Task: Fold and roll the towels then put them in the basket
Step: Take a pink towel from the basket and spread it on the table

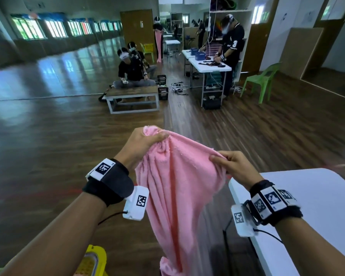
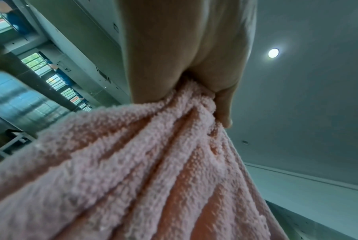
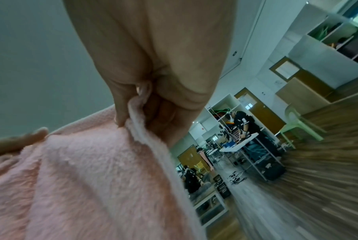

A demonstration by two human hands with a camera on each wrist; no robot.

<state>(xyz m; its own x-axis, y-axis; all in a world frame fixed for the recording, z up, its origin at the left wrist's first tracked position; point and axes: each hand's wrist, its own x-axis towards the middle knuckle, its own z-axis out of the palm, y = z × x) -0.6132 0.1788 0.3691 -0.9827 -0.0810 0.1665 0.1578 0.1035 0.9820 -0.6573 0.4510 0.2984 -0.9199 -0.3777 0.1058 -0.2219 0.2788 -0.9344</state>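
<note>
At the centre of the head view a soft pink terry towel [image 1: 173, 188] hangs in mid-air over the wooden floor, bunched at its top in the fist of the left hand [image 1: 141, 146] and pinched along its upper edge between thumb and fingers of the right hand [image 1: 233, 166]. The step in hand looks like shaking it open to find the corners (no fold is made yet). Next, I judge, the hands must draw apart to spread the edge, then lay it on the white table [image 1: 327, 206] at lower right; no basket is surely seen.

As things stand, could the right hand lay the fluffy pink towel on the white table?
Probably yes: the right hand pinches the fluffy pink towel beside the white table, nothing between; the left hand also grips it.
</note>
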